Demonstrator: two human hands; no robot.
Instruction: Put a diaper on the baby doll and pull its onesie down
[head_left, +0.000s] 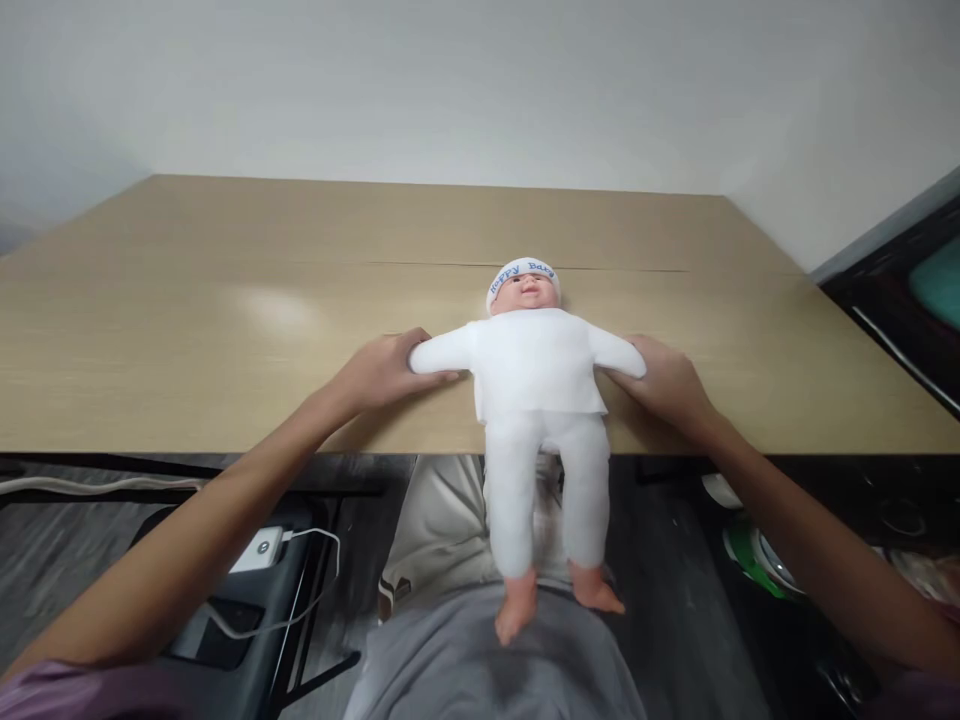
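Note:
A baby doll (536, 365) in a white top and white trousers lies face up across the near edge of the wooden table (225, 300). Its white headband carries blue lettering. The head and trunk rest over the tabletop, while the legs and bare feet hang past the edge above my lap. My left hand (386, 370) is closed around the end of the doll's arm on the left. On the other side, my right hand (667, 380) grips the end of the opposite arm. Both sleeve ends cover the doll's hands.
Below left, a black chair (232, 685) holds a white device (259, 550) with a cable and a dark phone-like object (217, 635). A black-framed object (900, 290) stands at the right. Under the table on the right are a green-and-white round item (757, 560) and other clutter.

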